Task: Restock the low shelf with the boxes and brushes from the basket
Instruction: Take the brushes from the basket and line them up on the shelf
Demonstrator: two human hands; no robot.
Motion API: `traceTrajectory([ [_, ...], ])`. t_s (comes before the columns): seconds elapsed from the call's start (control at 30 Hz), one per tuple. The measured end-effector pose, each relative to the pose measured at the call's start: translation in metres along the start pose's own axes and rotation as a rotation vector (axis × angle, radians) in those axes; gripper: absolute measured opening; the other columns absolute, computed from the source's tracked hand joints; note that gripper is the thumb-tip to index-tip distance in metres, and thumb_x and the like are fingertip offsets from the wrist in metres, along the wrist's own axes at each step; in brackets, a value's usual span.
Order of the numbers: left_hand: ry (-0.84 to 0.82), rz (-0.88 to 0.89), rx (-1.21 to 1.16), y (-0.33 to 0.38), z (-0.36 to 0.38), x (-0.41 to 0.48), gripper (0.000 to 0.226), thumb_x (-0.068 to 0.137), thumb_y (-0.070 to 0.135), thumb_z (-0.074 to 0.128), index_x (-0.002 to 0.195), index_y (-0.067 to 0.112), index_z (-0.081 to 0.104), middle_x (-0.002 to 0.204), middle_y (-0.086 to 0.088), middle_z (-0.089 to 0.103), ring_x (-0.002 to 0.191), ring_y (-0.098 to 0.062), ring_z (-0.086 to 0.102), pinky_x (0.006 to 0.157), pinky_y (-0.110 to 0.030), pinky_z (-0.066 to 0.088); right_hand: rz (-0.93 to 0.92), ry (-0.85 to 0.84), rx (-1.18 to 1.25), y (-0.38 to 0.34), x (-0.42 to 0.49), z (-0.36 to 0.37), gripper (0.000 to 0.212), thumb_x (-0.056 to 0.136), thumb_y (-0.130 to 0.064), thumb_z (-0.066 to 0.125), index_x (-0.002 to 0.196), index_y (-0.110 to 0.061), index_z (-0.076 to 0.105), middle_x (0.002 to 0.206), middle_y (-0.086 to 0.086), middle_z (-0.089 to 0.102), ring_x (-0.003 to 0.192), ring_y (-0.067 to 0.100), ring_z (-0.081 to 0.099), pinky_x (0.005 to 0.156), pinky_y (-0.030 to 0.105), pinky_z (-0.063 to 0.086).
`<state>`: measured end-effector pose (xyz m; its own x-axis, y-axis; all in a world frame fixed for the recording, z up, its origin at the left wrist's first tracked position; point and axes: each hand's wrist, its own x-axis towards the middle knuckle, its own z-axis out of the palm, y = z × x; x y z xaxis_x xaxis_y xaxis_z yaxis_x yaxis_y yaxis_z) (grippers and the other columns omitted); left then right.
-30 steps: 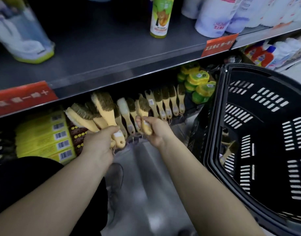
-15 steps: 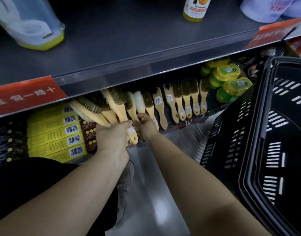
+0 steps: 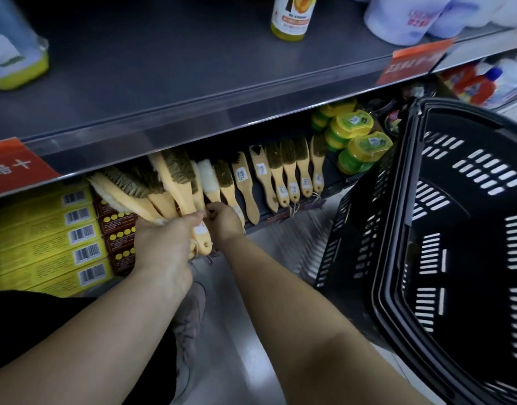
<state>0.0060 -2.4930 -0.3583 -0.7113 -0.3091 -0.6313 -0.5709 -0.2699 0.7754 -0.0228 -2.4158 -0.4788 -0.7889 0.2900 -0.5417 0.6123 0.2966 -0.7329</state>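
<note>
My left hand [image 3: 163, 247] grips a fanned bunch of wooden-handled brushes [image 3: 163, 185] by their handles, just in front of the low shelf. My right hand [image 3: 225, 220] is at the shelf edge beside it, fingers curled round the handle of a brush with white bristles [image 3: 209, 182]. A row of wooden brushes [image 3: 283, 171] lies side by side on the low shelf to the right. Yellow boxes [image 3: 46, 238] are stacked on the shelf's left, with small brown boxes [image 3: 118, 229] next to them. The black basket [image 3: 397, 258] stands at right; its inside looks dark.
Stacked green and yellow tubs [image 3: 359, 141] sit at the low shelf's right end. The grey upper shelf [image 3: 193, 83] overhangs, carrying a bottle [image 3: 292, 16], white bottles [image 3: 403, 19] and a plastic pack [image 3: 14, 54]. Red price tags [image 3: 412, 62] hang on its edge. My shoe [image 3: 190, 317] is on the floor.
Both hands moved forward to the low shelf. The right hand carried its brush in among the row; the left hand's bunch came closer to the shelf. The view shifted left, showing less basket.
</note>
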Motion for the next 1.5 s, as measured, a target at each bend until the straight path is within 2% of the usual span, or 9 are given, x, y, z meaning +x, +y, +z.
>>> traceTrajectory([
  [0.1,-0.019,0.011,-0.005,0.000,-0.003,0.001,0.040,0.074,0.000,0.072,0.105,0.015,0.051,0.077,0.002,0.059,0.061,-0.013,0.055,0.031,-0.014,0.038,-0.001,0.010,0.089,-0.001,-0.005,-0.010,0.031,0.091,-0.005,0.054,0.122,-0.002,0.055,0.121,0.021,0.058,0.114,0.034,0.053,0.098,0.035,0.042],
  [0.2,-0.065,0.033,0.005,-0.001,-0.004,0.003,0.039,0.074,0.001,0.072,0.107,0.015,0.055,0.077,0.003,0.060,0.061,-0.012,0.054,0.034,-0.015,0.038,-0.033,0.023,0.190,-0.013,-0.017,-0.027,0.022,0.096,-0.020,0.049,0.105,-0.006,0.064,0.100,0.009,0.068,0.094,0.023,0.062,0.074,0.026,0.047],
  [0.33,-0.088,0.027,0.014,-0.001,-0.005,0.001,0.033,0.074,0.001,0.073,0.094,0.019,0.053,0.078,0.006,0.061,0.064,-0.011,0.057,0.048,-0.022,0.040,-0.013,-0.294,0.526,-0.028,-0.057,-0.050,0.028,0.091,-0.040,0.055,0.080,-0.019,0.070,0.074,-0.005,0.069,0.073,0.011,0.063,0.074,0.027,0.050],
  [0.63,-0.269,-0.016,0.141,-0.013,-0.004,-0.002,0.047,0.071,-0.009,0.070,0.112,0.012,0.058,0.087,-0.010,0.067,0.070,-0.024,0.065,0.054,-0.032,0.052,-0.055,-0.434,0.655,-0.028,-0.079,-0.074,0.020,0.088,-0.009,0.061,0.070,-0.017,0.063,0.069,-0.002,0.063,0.061,0.009,0.059,0.058,0.021,0.050],
  [0.93,0.007,-0.016,-0.062,-0.002,-0.009,0.003,0.024,0.087,0.000,0.055,0.100,0.019,0.050,0.083,0.001,0.060,0.057,-0.002,0.060,0.042,-0.016,0.045,0.096,-0.100,0.489,-0.015,-0.019,-0.075,0.020,0.094,-0.005,0.049,0.104,-0.017,0.061,0.079,0.003,0.063,0.066,0.017,0.058,0.057,0.030,0.048],
  [1.1,0.017,-0.054,-0.060,-0.002,-0.009,0.004,0.025,0.087,-0.002,0.055,0.086,0.023,0.050,0.079,0.001,0.061,0.063,-0.008,0.060,0.050,-0.020,0.047,0.061,-0.055,0.298,-0.013,0.007,-0.046,0.030,0.092,-0.014,0.054,0.122,-0.016,0.056,0.102,0.006,0.066,0.089,0.024,0.062,0.085,0.045,0.053],
  [1.3,-0.019,-0.104,-0.027,-0.006,-0.002,0.005,0.019,0.087,0.002,0.055,0.096,0.018,0.056,0.077,-0.002,0.057,0.063,-0.016,0.056,0.061,-0.028,0.051,0.091,0.060,0.117,-0.004,0.027,-0.029,0.012,0.085,-0.020,0.066,0.097,-0.022,0.068,0.110,0.004,0.068,0.103,0.021,0.062,0.089,0.031,0.051],
  [1.4,-0.057,-0.159,-0.017,-0.007,0.000,0.007,0.020,0.086,0.001,0.057,0.098,0.017,0.057,0.082,-0.004,0.058,0.065,-0.019,0.057,0.065,-0.032,0.052,0.099,0.098,0.163,-0.002,0.031,-0.029,0.008,0.086,-0.014,0.065,0.091,-0.020,0.067,0.101,0.002,0.068,0.104,0.020,0.062,0.072,0.016,0.051],
  [1.5,-0.074,-0.154,-0.004,-0.008,0.001,0.010,0.019,0.086,0.001,0.057,0.092,0.019,0.057,0.084,-0.004,0.060,0.068,-0.021,0.059,0.065,-0.032,0.052,0.071,0.130,0.155,-0.008,0.027,-0.035,0.001,0.090,-0.020,0.060,0.090,-0.021,0.060,0.095,0.005,0.066,0.099,0.024,0.062,0.081,0.028,0.050],
])
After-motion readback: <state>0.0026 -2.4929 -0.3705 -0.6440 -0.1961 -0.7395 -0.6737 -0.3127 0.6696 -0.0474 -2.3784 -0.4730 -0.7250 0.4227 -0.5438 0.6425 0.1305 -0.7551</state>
